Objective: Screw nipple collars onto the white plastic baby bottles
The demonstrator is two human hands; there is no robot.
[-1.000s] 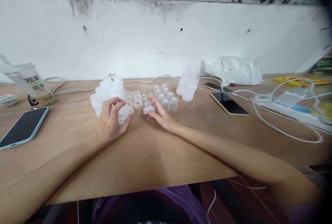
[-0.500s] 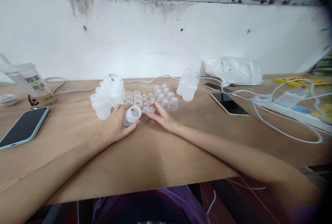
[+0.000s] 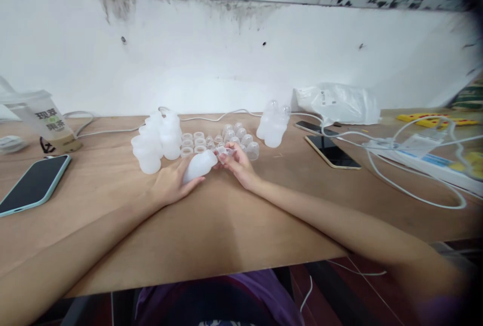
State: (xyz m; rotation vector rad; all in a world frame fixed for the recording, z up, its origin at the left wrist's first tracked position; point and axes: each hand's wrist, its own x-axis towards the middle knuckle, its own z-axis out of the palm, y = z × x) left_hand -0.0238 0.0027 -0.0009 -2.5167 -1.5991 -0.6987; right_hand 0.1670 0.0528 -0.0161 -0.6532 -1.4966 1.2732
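My left hand is wrapped round a white baby bottle, which lies tilted with its mouth end to the right. At that mouth my right hand pinches a clear dome cap, touching or almost touching the bottle; the fingers hide part of the contact. Just beyond both hands stand rows of white collar rings, small clear teats and more clear dome caps. Left of these is a group of open white bottles. Several bottles with domed tops stand on the right.
A drink cup and a phone are at the left of the wooden table. To the right lie two more phones, one with a gold edge, a white plastic bag, and a power strip with looping cables.
The bottle in my left hand has tipped over to the right, so its opening no longer faces me. My right hand has shifted slightly right and turned the dome cap towards the bottle's mouth.
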